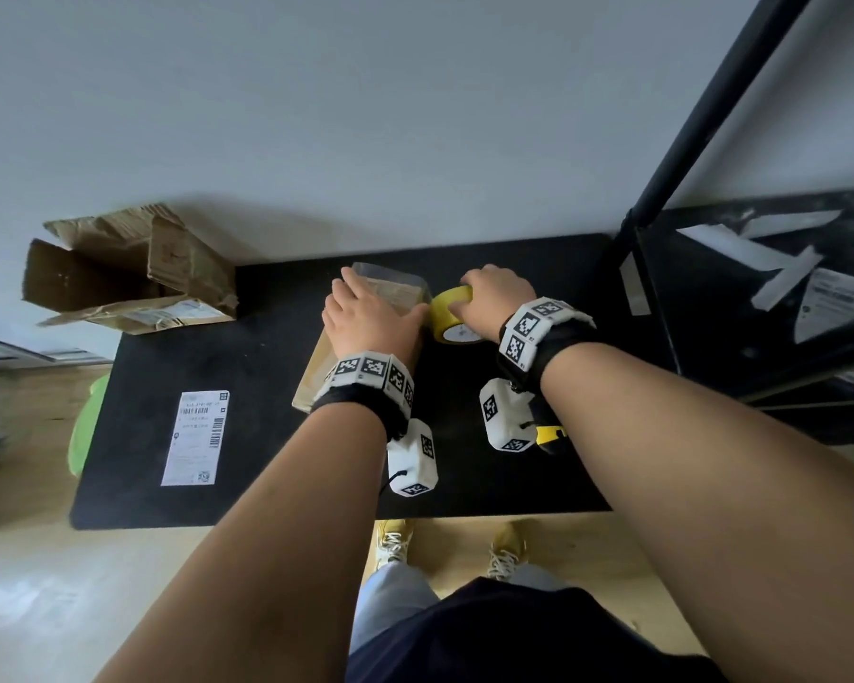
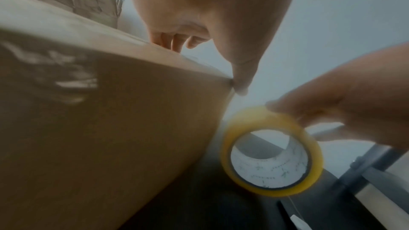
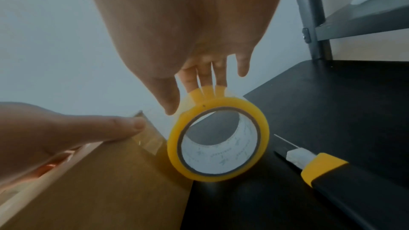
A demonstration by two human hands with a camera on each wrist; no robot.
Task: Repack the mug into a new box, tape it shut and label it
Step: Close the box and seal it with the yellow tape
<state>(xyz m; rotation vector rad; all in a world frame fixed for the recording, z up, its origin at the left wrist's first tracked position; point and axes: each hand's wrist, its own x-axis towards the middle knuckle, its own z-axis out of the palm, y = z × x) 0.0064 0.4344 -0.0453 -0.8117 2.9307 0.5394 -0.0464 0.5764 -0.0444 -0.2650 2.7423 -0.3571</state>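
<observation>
Now the left hand (image 1: 366, 313) lies flat on top of the box (image 2: 106, 111), fingers straight, thumb at the near corner, apparently pressing the flaps down so the lid stays level for taping. The right hand (image 1: 494, 295) grasps the tape (image 3: 218, 142), fingers over its rim, holding the roll on edge just beside the box's right side; a clear strip already shows on that upper corner (its far end is out of sight). The box stands mid-table (image 1: 218, 485), presumably with the mug inside, though no mug is visible. A label (image 1: 196, 438) waits flat at the left, well apart, likely for the last step. A knife (image 3: 321, 163), blade extended, lies just right of the roll, handy for cutting. The old box (image 1: 129, 273) sits torn open at the far left.
</observation>
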